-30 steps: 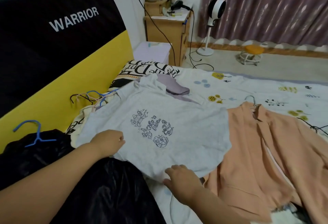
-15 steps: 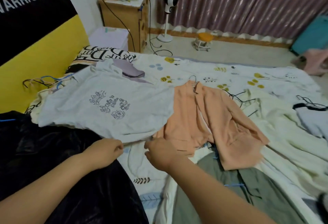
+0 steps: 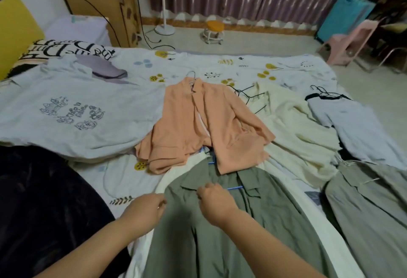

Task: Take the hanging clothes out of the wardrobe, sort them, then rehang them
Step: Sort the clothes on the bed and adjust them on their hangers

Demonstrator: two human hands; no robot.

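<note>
Bed (image 3: 193, 62) almost fully covered. Left side blocked by the black garment (image 3: 44, 200) and the grey t-shirt (image 3: 77, 112). Centre taken by the peach jacket (image 3: 198, 128), which overlaps the green shirt (image 3: 242, 233) at its collar. Right side filled by the cream garment (image 3: 297, 132), pale blue top (image 3: 356, 130) and grey-green coat (image 3: 374, 211). Bare sheet is left only between t-shirt and jacket and along the far edge.

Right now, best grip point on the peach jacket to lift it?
Take the peach jacket by the metal hanger hook sticking out past its collar at the far end. Come from above. The hook lies bare on the sheet, and lifting there should let the jacket hang straight off the green shirt.
</note>
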